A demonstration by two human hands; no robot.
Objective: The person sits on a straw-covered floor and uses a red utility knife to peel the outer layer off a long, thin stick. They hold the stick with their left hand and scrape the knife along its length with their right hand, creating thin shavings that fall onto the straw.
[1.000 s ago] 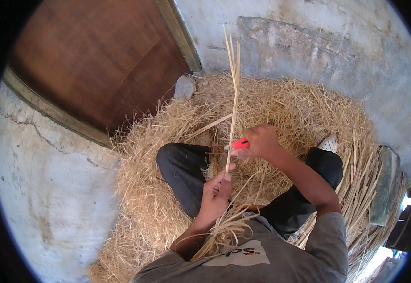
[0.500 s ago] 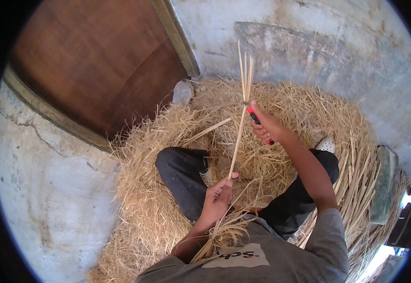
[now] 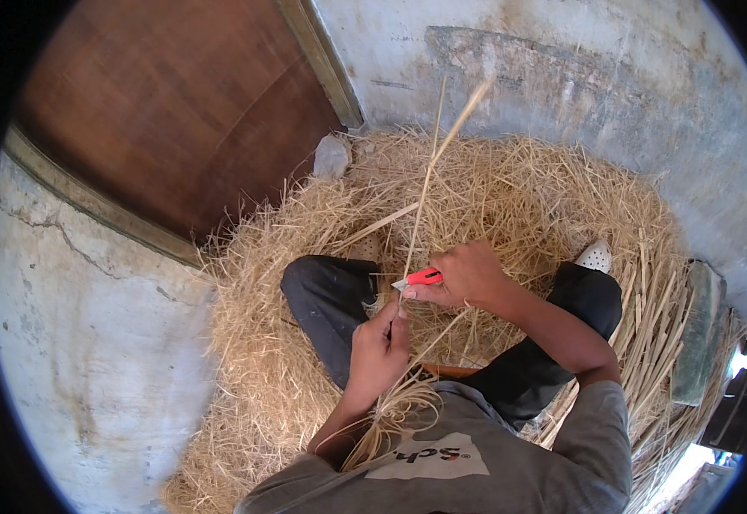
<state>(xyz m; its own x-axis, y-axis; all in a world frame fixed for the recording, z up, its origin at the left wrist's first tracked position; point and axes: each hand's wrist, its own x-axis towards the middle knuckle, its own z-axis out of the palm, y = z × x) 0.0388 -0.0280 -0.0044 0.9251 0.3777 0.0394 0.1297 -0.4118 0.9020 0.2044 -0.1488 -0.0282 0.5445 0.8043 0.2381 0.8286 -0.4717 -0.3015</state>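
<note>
A long pale split-cane strip (image 3: 419, 214) rises from my left hand (image 3: 377, 351), whose thumb and fingers pinch its lower end. The strip's far part divides into thin pieces that spread toward the wall. Wrapped around a red and black utility knife (image 3: 427, 276), my right hand (image 3: 469, 272) is just above and right of the left. The knife's blade touches or nearly touches the strip close to the left fingertips. Curled thin strips (image 3: 403, 411) lie across my left forearm and shirt.
Dry straw-like shavings (image 3: 262, 325) are heaped around my crossed legs. Long split stalks (image 3: 643, 343) lie at the right beside a grey-green stone block (image 3: 697, 334). A brown door (image 3: 176, 111), a pale stone (image 3: 332, 157) and a plastered wall (image 3: 562, 86) stand beyond.
My right hand with the utility knife has come down along the strip, close to my left hand. The strip's far pieces now lean and bend to the right.
</note>
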